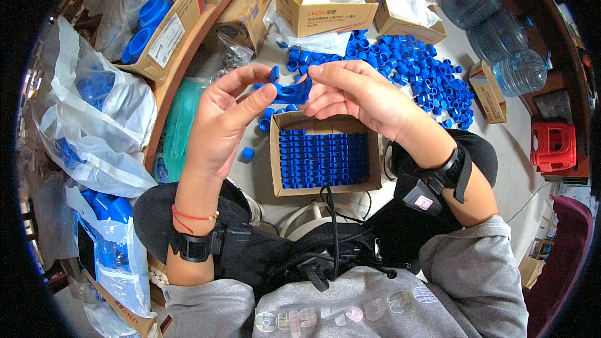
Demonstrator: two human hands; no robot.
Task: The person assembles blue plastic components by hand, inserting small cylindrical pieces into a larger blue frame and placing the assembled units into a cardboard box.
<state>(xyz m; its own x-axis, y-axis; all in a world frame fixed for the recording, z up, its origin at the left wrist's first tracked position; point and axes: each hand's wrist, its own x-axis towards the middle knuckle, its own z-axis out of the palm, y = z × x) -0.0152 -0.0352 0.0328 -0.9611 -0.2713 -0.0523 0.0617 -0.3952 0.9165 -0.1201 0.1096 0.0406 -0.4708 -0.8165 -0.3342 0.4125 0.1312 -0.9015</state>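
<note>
Above the open carton, both my hands pinch a blue plastic pipe clip (293, 94) with curved upright arms. My left hand (219, 112) has its thumb and fingers closed on the clip's left end. My right hand (369, 97) grips the right end between thumb and fingers, partly covering it. Below them, between my legs, stands an open cardboard box (328, 191). Inside, blue clips (322, 158) lie packed in tight, even rows. A loose blue fitting (248, 154) rests on the floor left of that box.
A broad heap of blue pipe fittings (432, 75) covers the floor beyond my hands. Behind it stand cartons (325, 19) with white plastic in them. Bagged blue parts (116, 250) and a phone (87, 249) are at left. Water jugs (498, 40) and a red stool (553, 146) stand at right.
</note>
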